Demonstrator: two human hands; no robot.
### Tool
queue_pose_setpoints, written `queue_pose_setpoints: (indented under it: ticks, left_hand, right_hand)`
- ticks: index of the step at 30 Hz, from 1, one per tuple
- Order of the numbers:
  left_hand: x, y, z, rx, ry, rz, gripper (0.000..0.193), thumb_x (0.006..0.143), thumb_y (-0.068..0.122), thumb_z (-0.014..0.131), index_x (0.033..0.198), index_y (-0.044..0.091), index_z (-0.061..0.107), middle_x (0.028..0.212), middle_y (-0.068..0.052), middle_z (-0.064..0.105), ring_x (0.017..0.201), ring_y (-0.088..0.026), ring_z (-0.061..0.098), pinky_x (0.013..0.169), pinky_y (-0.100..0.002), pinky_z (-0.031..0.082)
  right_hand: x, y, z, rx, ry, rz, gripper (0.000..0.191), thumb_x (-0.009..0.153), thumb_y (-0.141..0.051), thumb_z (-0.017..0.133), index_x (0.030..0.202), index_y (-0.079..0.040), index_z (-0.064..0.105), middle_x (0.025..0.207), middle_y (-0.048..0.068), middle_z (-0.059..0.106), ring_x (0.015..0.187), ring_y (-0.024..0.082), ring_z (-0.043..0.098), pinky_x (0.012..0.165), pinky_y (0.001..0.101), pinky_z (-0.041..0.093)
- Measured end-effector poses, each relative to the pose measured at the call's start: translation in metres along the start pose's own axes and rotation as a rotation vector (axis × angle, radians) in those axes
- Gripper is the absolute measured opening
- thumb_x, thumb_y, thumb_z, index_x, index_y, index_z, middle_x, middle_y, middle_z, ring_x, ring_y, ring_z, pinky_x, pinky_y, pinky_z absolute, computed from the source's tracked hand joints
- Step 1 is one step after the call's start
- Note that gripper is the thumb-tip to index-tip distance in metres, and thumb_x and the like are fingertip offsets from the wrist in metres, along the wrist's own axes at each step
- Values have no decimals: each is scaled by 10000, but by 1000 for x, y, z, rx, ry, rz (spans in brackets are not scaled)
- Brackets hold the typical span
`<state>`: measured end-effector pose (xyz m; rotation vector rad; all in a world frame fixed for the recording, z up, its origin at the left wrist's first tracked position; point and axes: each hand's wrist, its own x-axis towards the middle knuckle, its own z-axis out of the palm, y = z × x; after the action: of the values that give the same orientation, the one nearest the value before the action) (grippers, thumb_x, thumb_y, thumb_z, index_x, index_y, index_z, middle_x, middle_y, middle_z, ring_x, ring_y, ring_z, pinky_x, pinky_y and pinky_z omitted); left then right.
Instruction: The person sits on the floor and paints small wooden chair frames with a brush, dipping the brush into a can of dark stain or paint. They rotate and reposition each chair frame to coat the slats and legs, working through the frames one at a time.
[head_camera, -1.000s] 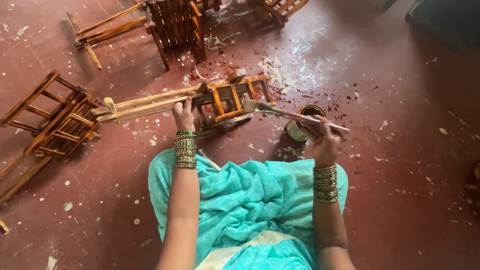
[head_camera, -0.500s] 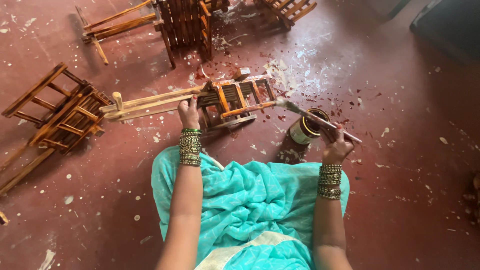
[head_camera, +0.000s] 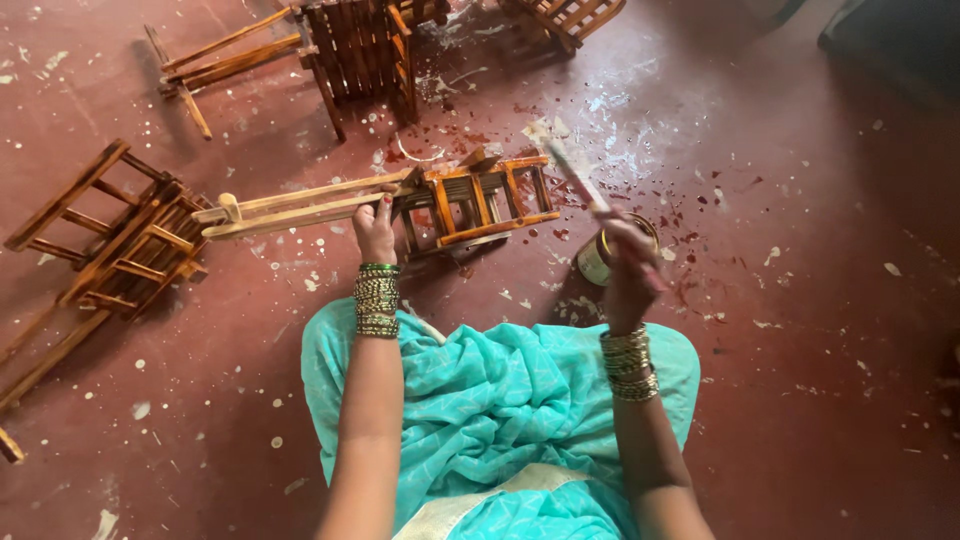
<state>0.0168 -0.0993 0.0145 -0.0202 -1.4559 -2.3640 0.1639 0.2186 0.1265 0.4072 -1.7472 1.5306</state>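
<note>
The right hand is clamped on a paintbrush, bristles raised over the small paint tin on the floor just beside it. The left hand grips the pale handle of a wooden toy cart lying on the red floor, with darker carts well apart to the left.

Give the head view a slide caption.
Left hand steadies a wooden toy cart; right hand holds a paintbrush above a tin.
</note>
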Motion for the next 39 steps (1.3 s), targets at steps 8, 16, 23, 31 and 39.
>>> queue_pose_setpoints:
  ticks: [8,16,23,31,39]
  left_hand:
    - [4,-22,-6,148,138,-44,471,983,210,753,656,116,428,646,103,399,597,-37,290,510,-286,228]
    - [6,-20,-3,213,160,-58,532,980,235,765,655,128,358,629,99,344,589,-42,255,494,-291,206]
    - [2,-19,-3,210,59,4,369,1018,188,745,756,29,538,748,74,520,664,-23,389,571,-234,308]
    - [3,-14,-1,252,16,-1,248,1046,164,691,917,-44,727,819,24,649,701,-21,487,597,-218,393]
    - [4,-21,1,321,37,13,396,1028,224,722,775,-4,521,711,63,512,656,-47,413,568,-272,337]
  right_hand:
    - [15,-26,33,-190,-288,42,227,957,82,675,1180,40,685,1297,169,709,1218,249,694,1044,324,558]
    - [18,-55,12,-213,-213,50,216,983,99,621,1180,38,686,1311,164,711,1236,234,690,1089,316,548]
    - [28,-29,41,-165,-148,58,213,995,90,636,1197,48,692,1268,173,719,1203,242,696,1045,331,563]
    - [-12,-46,72,-53,-277,-4,266,980,93,638,1237,34,674,1330,186,694,1298,290,658,1127,379,524]
    - [-26,-50,79,-224,-476,-95,276,910,59,731,1182,34,690,1326,216,689,1266,292,682,1031,360,567]
